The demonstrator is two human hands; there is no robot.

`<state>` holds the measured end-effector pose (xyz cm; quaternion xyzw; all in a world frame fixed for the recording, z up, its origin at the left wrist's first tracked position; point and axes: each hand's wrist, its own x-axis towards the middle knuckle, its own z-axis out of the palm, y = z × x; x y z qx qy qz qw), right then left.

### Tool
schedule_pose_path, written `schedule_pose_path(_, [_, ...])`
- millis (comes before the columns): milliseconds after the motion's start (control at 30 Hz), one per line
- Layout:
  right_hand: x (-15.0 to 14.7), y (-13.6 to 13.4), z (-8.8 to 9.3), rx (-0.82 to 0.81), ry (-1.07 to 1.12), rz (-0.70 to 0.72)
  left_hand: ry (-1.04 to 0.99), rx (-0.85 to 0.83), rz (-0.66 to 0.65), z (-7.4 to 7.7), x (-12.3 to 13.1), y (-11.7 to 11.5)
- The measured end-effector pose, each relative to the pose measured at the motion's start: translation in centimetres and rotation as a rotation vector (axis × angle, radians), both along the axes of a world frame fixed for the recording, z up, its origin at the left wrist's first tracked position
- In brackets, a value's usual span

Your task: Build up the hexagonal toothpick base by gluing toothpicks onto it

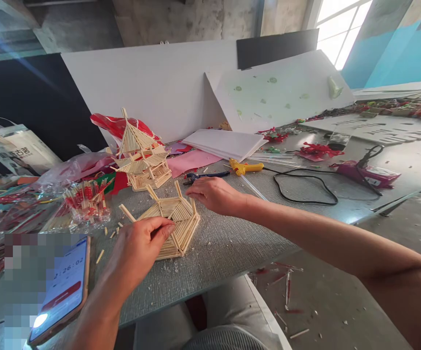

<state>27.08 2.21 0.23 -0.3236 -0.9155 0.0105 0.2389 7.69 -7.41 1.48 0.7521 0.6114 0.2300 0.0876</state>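
While your left hand [141, 245] pinches the wooden-stick roof [176, 218], your half-curled right hand [215, 194] only touches its far edge; fitting probably needs gentleness.

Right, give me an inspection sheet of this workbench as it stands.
Surface: grey table, littered with stick offcuts and crumbs.
Job's things: stick roof section resting on the table; stick pagoda behind it.
Clutter: phone, bag of sticks, pliers, yellow glue gun, pink paper.
Hands: left hand pinches the section's near edge; right hand touches its far edge.
Cables: black cable loops from the glue gun across the table.
Surroundings: white boards leaning behind; window upper right.
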Motion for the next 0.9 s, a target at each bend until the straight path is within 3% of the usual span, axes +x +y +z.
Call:
schedule_pose_path(200, [0.3, -0.4, 0.4, 0.002, 0.040, 0.030, -0.025, -0.029, -0.012, -0.1, 0.0, 0.1])
schedule_pose_path(333, [1.7, 0.0, 1.4, 0.001, 0.141, -0.050, -0.148, 0.053, 0.025, -0.9, -1.1, -0.9])
schedule_pose_path(433, [2.7, 1.3, 1.7, -0.044, 0.144, -0.132, -0.175, 0.108, 0.179, -2.5, -3.5, -2.9])
schedule_pose_path(500, [2.8, 2.7, 1.4, -0.120, 0.103, -0.154, -0.142, 0.044, 0.282, -4.2, -5.6, -4.2])
schedule_pose_path(600, [1.7, 5.2, 0.6, -0.354, 0.053, -0.115, -0.114, -0.042, 0.394, -6.7, -8.2, -5.0])
schedule_pose_path(733, [-1.1, 8.2, 0.0, -0.610, 0.025, -0.080, -0.045, -0.002, 0.477, -8.5, -9.4, -3.5])
schedule_pose_path(900, [-2.8, 9.7, 0.3, -0.510, -0.072, -0.085, 0.065, 0.043, 0.448, -8.3, -9.7, -0.5])
